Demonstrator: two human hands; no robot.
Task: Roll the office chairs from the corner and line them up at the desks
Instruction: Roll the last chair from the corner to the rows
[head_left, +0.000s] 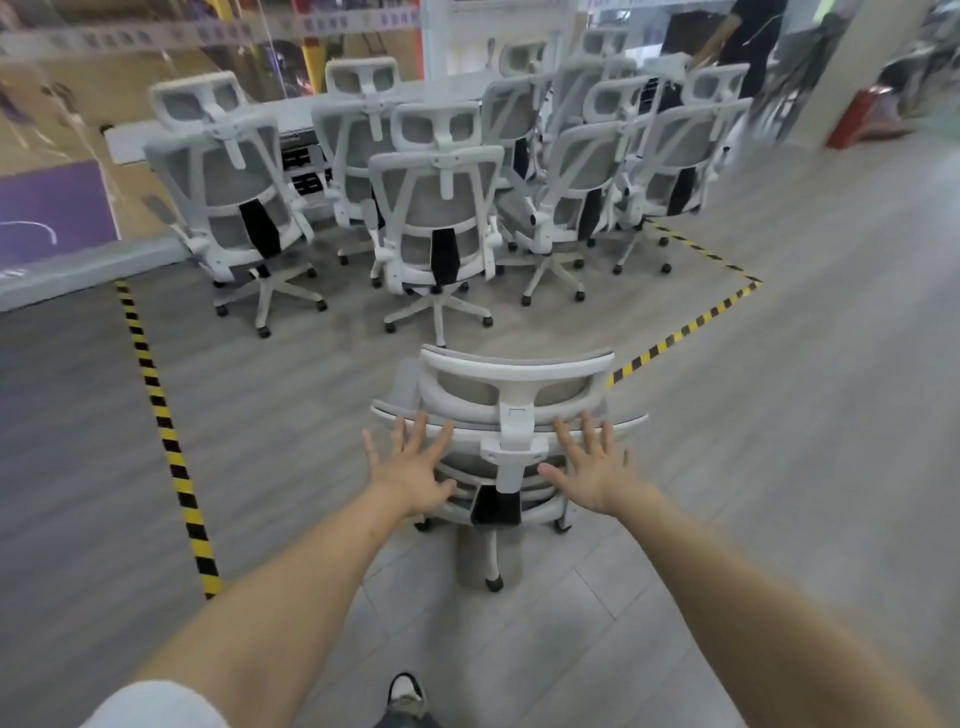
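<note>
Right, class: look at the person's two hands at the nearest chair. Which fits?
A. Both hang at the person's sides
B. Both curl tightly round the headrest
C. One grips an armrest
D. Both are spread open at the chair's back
D: the left hand and right hand reach with fingers spread toward the nearest chair, on either side of its spine.

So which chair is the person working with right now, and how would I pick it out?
Find the yellow-and-black floor tape that boxes in the cluster of white chairs. The chair stands alone outside that box, nearest the camera. Unlike the others, both open hands, left hand and right hand, reach its backrest.
</note>
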